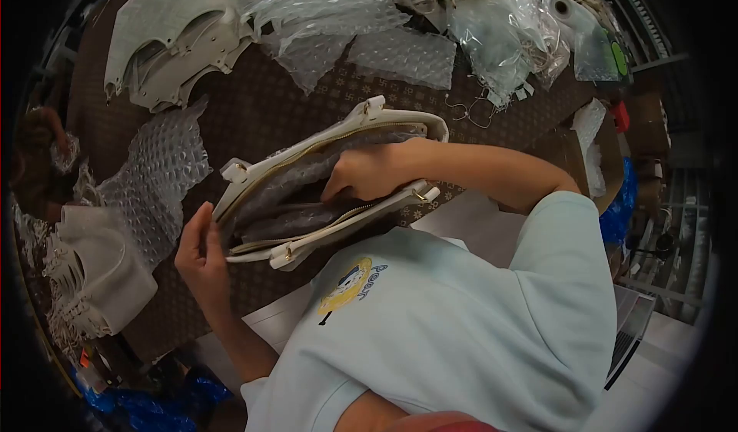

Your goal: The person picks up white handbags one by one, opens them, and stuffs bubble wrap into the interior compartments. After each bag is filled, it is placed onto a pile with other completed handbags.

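Note:
A cream handbag point(307, 155) with gold zips lies in front of me, its top unzipped and spread wide. Crumpled bubble wrap point(288, 178) and a dark lining show inside. At the bag's left end, my left hand point(201, 251) grips the edge between thumb and fingers. My right hand point(369, 172) reaches in over the right end, fingers curled down near the inner divider. What those fingertips hold, if anything, is hidden. White strap tabs with gold fittings stand along both long rims.
Bubble wrap sheets point(165, 155) lie left and at the back of the brown patterned table point(261, 117). Stacked cream bag pieces point(181, 48) rest far left, another cream bag point(108, 270) near left. Clear plastic bags point(492, 40) sit back right. Another person's arm point(54, 128) shows at the left edge.

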The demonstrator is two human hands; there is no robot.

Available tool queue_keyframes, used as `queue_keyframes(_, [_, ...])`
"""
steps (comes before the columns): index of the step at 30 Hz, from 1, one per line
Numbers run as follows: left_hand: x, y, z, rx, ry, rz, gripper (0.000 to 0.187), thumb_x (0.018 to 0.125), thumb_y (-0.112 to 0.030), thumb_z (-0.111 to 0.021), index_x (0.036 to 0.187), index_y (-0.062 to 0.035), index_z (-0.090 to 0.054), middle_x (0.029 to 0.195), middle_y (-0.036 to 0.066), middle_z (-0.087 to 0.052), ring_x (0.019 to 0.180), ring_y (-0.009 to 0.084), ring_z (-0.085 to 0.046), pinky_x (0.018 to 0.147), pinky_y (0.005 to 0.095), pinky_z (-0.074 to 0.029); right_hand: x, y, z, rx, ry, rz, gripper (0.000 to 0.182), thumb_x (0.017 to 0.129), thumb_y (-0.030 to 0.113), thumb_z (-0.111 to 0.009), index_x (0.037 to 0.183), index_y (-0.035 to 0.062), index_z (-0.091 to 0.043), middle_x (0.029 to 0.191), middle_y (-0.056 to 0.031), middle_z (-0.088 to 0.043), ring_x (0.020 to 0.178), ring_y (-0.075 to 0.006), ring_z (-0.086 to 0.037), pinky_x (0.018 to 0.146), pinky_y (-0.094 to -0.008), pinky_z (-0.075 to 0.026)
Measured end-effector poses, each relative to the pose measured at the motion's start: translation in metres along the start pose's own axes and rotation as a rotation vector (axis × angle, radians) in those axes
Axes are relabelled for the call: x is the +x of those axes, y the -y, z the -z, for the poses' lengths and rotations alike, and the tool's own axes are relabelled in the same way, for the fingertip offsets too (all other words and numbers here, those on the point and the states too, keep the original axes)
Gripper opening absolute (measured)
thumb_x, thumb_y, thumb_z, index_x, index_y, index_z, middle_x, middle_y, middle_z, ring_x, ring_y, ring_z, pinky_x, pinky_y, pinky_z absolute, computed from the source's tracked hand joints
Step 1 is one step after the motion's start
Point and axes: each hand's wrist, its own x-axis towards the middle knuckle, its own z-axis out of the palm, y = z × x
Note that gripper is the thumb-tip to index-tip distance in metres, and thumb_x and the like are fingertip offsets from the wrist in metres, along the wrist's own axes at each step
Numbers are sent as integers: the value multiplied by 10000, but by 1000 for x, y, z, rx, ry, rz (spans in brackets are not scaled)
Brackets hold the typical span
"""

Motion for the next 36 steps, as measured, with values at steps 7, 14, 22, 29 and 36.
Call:
queue_keyframes(7, [3,-35,-16,-435,406,-140,439,931,-366,-448,986,23,-644,959,141,-648,895,199,-595,847,272,-418,-115,-6,28,869,-505,163,285,890,202,-562,1076,-8,-609,942,-124,-668,862,-167,-642,723,-248,-507])
queue_keyframes(14, [9,-36,-39,-305,594,312,323,906,-269,-526,987,17,-651,949,81,-654,872,129,-560,813,240,-419,-156,-161,-51,770,-1215,-684,316,869,211,-571,1144,55,-568,990,-110,-641,932,-177,-601,782,-275,-474])
queue_keyframes(22, [15,-47,-42,-125,566,539,286,884,-243,-569,978,10,-666,911,66,-666,850,113,-568,800,234,-430,-95,-238,-14,-416,-989,-787,816,717,292,-707,1395,156,-273,1431,-185,-243,1354,-356,-149,1051,-515,-212])
queue_keyframes(29, [13,-48,-40,-34,650,575,359,812,-255,-644,1051,12,-631,1030,103,-642,929,152,-581,855,265,-435,-58,-313,-10,-452,-617,-860,873,673,355,-738,1391,185,-274,1445,-127,-244,1357,-344,-145,1034,-614,-149])
queue_keyframes(36, [19,-42,-45,119,891,275,606,776,-373,-659,1202,34,-516,1175,189,-566,1098,256,-532,953,316,-391,-78,-219,25,182,-895,-395,565,808,280,-659,1298,92,-448,1292,-126,-475,1233,-257,-397,1007,-403,-307])
